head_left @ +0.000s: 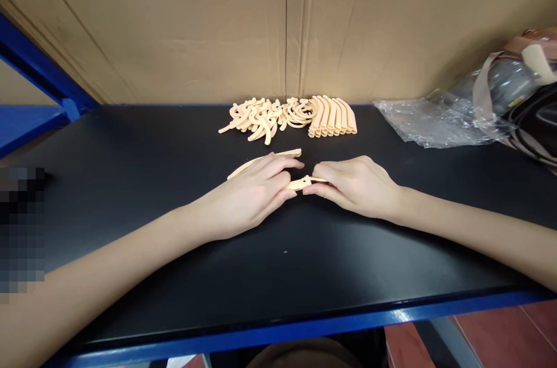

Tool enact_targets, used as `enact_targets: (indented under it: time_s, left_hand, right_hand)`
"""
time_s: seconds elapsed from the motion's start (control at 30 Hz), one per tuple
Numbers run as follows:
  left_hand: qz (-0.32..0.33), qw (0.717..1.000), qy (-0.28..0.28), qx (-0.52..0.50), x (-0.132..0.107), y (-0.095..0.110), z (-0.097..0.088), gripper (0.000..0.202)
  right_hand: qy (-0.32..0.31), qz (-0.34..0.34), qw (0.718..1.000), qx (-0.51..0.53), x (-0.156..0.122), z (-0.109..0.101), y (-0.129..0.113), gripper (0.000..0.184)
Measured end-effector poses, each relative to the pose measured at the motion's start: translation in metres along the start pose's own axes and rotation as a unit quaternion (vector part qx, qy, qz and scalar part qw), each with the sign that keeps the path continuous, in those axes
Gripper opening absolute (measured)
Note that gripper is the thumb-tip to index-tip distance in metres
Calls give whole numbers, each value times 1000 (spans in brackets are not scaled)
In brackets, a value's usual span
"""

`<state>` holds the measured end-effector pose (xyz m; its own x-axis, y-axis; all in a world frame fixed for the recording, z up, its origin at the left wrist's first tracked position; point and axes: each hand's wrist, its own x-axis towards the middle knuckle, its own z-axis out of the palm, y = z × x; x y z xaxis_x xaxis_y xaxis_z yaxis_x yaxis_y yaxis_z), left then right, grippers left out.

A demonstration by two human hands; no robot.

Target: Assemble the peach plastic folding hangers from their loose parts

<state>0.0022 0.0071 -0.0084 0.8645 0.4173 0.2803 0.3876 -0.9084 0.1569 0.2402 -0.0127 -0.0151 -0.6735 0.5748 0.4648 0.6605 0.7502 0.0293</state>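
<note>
My left hand [255,197] grips a cream plastic piece [298,184] that has a small hole near its end; the rest of the piece is hidden under the fingers. My right hand [361,188] pinches a thin cream strip [318,180] between thumb and fingers. That strip meets the end of the left-hand piece, and whether the two are joined I cannot tell. Just beyond my left hand, partly covered by it, a longer curved cream piece [290,153] lies on the black tabletop [261,287].
At the back lie a loose heap of curved cream pieces [256,115], several thin cream curved parts [298,112] and a neat row of hollow cream pieces [333,116]. Clear plastic bags [435,121] and black cables [533,124] occupy the right. A cardboard wall [195,25] stands behind.
</note>
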Motion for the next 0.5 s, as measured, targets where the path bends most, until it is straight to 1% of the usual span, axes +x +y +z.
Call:
enact_targets:
  time_s: [0.1,0.2,0.27,0.4,0.5]
  left_hand:
    - [-5,1000,-7,-6,0,-1,-2,27]
    - [-10,1000,-6,-18,0,-3,-3,26]
    - [-12,1000,-3,-22,0,-3,-4,27]
    - [-10,1000,-3,-24,1,-2,-4,26]
    - [-5,1000,-5,-23,1,-1,-3,26]
  right_hand:
    - [8,-11,1000,-23,-1,1,0,60]
    - [20,-12,999,-24,-1,1,0,57]
    - [17,1,1000,2,-1,2,0,56]
    - [-14,52,994,92,2,2,-1,55]
    - [-26,57,989,133,3,2,-1,53]
